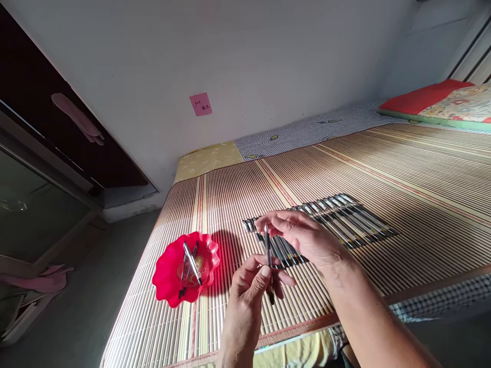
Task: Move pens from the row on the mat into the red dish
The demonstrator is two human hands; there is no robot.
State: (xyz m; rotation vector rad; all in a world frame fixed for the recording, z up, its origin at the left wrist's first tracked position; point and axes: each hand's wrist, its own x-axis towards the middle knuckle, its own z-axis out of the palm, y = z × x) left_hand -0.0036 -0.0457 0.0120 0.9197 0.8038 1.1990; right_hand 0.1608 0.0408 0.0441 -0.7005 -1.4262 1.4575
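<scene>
My left hand [251,286] pinches a dark pen [267,248] between thumb and fingers, low on its barrel. The pen stands nearly upright with its silvery pointed tip upward. My right hand [303,235] is just behind and beside that tip, its fingers stretched out and loosely bent. Whether a fingertip touches the pen I cannot tell. Under and beyond my right hand lies a row of several black pens [345,222] side by side on the slatted mat, partly hidden by the hand. To the left, a red scalloped dish [164,268] holds a few pens [192,263], one of them silvery white.
The slatted bamboo mat [226,204] covers a bed against a pale wall [245,61]. A pink note [200,104] is stuck on the wall. Folded red and floral bedding [441,102] lies at the far right. A dark door [46,92] is at the left.
</scene>
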